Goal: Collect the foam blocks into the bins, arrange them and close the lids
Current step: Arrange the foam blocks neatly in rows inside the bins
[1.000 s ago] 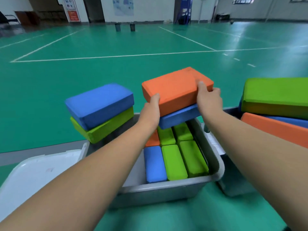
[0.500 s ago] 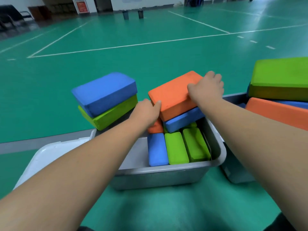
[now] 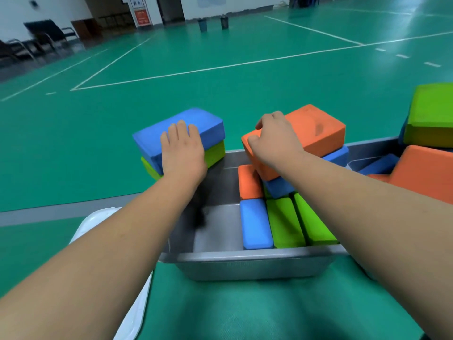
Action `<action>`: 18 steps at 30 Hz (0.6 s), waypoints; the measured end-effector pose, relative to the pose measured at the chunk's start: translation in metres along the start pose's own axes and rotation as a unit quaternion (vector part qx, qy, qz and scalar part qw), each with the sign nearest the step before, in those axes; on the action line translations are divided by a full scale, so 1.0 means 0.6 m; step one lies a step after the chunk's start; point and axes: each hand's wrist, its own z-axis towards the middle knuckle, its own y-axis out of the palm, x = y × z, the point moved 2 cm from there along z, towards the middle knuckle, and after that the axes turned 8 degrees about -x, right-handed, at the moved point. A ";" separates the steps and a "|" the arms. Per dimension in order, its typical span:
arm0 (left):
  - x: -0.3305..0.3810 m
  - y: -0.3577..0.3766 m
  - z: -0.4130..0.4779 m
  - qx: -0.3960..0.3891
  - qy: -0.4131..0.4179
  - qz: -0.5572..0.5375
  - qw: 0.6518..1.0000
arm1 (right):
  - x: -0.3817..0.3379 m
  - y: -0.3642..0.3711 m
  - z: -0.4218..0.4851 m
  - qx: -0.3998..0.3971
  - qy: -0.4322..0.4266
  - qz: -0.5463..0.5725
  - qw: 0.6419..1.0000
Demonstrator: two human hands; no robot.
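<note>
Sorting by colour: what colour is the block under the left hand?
The block under the left hand is blue; head view.

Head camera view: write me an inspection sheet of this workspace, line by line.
Surface: green sports floor with white court lines.
Job's things: grey plastic bin is open, with upright foam blocks packed along its right side. A white plastic lid lies to its left. An orange foam block lies on a second blue block above the bin's far right. A blue foam block is stacked on a green foam block at the bin's far left corner. A second bin on the right is piled with blocks.
Clutter: nothing seen.
Hands: left hand lies flat on the blue foam block; right hand grips the orange foam block's near corner.
Cables: nothing seen.
Surroundings: dark chairs far left, two dark buckets near the far wall.
</note>
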 end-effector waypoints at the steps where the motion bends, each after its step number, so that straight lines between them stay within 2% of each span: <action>1: -0.009 0.003 0.002 -0.011 -0.010 0.007 1.000 | -0.007 0.005 0.000 -0.004 -0.005 0.005 1.000; 6: -0.053 0.017 0.012 -0.033 -0.053 0.037 0.997 | -0.035 0.035 -0.002 -0.029 -0.022 0.007 0.999; 10: -0.069 0.021 0.016 -0.047 -0.032 0.065 0.996 | -0.051 0.048 -0.003 -0.029 -0.015 0.025 0.999; 14: -0.077 0.028 0.016 -0.068 -0.044 0.026 0.996 | -0.067 0.052 -0.001 -0.024 -0.026 0.051 0.998; 18: -0.082 0.016 0.011 -0.049 -0.038 0.001 0.998 | -0.074 0.045 0.004 -0.009 -0.039 0.068 0.997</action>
